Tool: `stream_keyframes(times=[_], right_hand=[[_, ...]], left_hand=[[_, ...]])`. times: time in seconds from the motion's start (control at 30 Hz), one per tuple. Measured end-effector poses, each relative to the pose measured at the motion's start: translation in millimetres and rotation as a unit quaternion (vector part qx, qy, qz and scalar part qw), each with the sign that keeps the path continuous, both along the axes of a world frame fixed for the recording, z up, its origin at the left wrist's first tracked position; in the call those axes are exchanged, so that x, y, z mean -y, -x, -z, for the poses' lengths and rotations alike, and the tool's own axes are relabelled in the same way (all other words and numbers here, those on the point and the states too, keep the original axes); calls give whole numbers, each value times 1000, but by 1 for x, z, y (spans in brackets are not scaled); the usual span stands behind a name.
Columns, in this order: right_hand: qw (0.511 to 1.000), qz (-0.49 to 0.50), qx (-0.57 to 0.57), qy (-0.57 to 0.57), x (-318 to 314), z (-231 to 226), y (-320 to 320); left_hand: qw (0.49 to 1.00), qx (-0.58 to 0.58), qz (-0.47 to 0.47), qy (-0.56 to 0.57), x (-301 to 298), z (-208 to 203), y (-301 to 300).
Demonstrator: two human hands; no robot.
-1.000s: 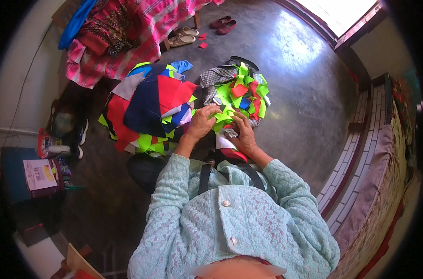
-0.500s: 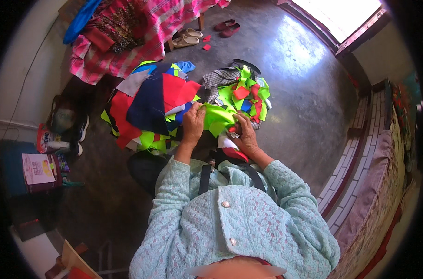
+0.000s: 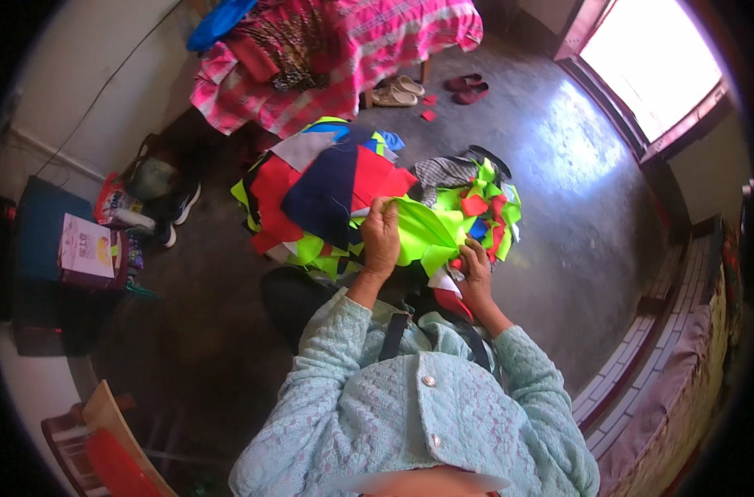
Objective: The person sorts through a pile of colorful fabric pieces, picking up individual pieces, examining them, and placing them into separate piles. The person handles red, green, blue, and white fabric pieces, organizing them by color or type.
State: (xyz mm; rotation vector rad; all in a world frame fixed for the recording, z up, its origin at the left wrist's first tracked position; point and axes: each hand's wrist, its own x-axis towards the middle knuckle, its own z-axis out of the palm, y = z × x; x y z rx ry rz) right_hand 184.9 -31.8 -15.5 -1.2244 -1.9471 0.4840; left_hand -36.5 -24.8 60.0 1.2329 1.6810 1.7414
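- Left hand (image 3: pixel 382 238): closed, pinching the left edge of the lime-green cloth (image 3: pixel 427 230).
- Right hand (image 3: pixel 477 270): curled closed on its lower right corner.
- Cloth: centre of frame, spread between them, beside the larger scrap pile (image 3: pixel 317 192).
- Technique: light, even tension probably keeps folds out and edges readable.

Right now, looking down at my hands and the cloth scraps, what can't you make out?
All in the head view:
Bright yellow-green cloth piece: the parts in the grip of the left hand and right hand, covered by fingers.
Large multicoloured heap of cloth scraps: its inside, hidden by outer pieces.
Pale, flat wooden board: its lower end, cut off by the picture's lower edge.
Bright rectangular opening: the view beyond, washed out by glare.
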Motion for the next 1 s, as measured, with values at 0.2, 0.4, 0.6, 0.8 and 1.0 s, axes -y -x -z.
stream_keyframes(times=[0.2, 0.4, 0.6, 0.8, 1.0], right_hand=[[999, -15, -29, 40, 1, -6, 0], [999, -14, -12, 35, 0, -3, -1], [999, -19, -14, 22, 1, -2, -3], [1000, -24, -6, 14, -1, -4, -3], [1000, -8, 6, 13, -1, 1, -6]], left_hand=[[998, 40, -13, -49, -7, -14, 1], [995, -1, -63, -71, -16, -22, 12], [996, -12, -48, -71, -24, -51, 27], [995, 45, -8, -90, -65, -88, 49], [974, 175, -111, -91, -73, -128, 158]])
